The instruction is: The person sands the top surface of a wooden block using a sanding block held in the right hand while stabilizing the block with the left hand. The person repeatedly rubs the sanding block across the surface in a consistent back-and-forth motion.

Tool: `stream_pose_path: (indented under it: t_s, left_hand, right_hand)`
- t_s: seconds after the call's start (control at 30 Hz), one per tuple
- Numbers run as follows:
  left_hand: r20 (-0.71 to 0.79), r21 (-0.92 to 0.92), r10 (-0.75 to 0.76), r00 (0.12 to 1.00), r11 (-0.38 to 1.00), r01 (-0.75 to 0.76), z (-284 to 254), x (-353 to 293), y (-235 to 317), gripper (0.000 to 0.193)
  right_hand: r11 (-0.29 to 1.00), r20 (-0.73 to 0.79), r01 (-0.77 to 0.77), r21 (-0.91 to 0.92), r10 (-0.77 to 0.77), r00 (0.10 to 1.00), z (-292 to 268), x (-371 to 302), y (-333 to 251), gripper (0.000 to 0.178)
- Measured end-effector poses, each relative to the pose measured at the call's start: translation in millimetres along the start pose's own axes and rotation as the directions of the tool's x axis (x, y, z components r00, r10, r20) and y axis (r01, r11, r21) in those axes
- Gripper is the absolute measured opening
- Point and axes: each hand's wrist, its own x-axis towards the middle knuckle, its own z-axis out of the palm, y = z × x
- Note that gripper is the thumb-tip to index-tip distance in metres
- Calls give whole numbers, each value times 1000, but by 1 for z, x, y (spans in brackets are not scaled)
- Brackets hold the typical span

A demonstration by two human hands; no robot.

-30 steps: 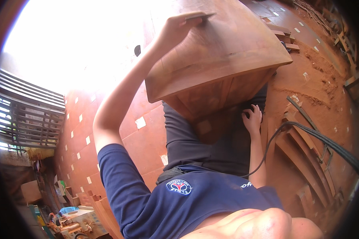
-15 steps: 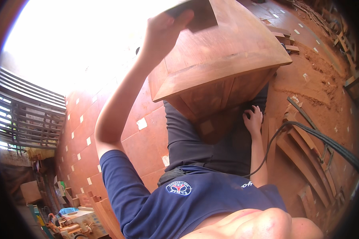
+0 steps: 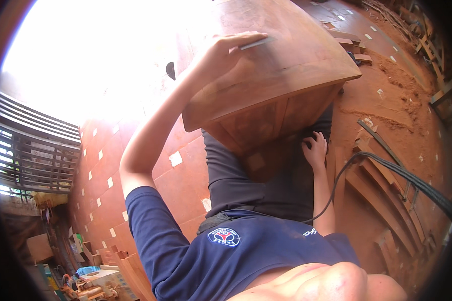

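A brown wooden panelled piece of furniture (image 3: 281,88), like a small cabinet, stands over my thighs with its broad upper face in front of me. My left hand (image 3: 225,54) is closed round a thin, flat rectangular sheet (image 3: 257,43), seen nearly edge-on against that face. Whether the sheet is a scraper or sandpaper I cannot tell. Low on the other side, my right hand (image 3: 315,149) rests on my right thigh beside the cabinet's underside. Its fingers are loosely bent and apart, with nothing visible in them.
Curved wooden pieces (image 3: 381,200) lie on the floor at right, with a dark cable (image 3: 412,178) passing over them. Sawdust (image 3: 394,85) covers the floor beyond. Stacked boards (image 3: 351,45) sit behind the cabinet. Tools and scraps (image 3: 93,283) crowd the lower left, below a slatted grille (image 3: 37,143).
My left hand has come lower and slightly right over the wood, and the sheet has turned from broadside to nearly edge-on. My right hand stays at my thigh.
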Motion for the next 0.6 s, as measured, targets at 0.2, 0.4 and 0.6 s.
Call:
stream_pose_path:
  t_s: [0.2,0.4,0.6]
  left_hand:
    - [119,-104,-131,984,984,144,-42,-31,105,27]
    - [42,-378,-363,931,856,351,-64,-16,74,28]
    - [-348,-49,-196,917,980,191,-34,37,-57,34]
  right_hand:
    - [1000,2,-13,-12,13,1000,0,-1,2,22]
    - [999,-47,25,-28,-27,999,9,1,10,20]
    - [999,1,31,-19,-31,1000,5,7,0,21]
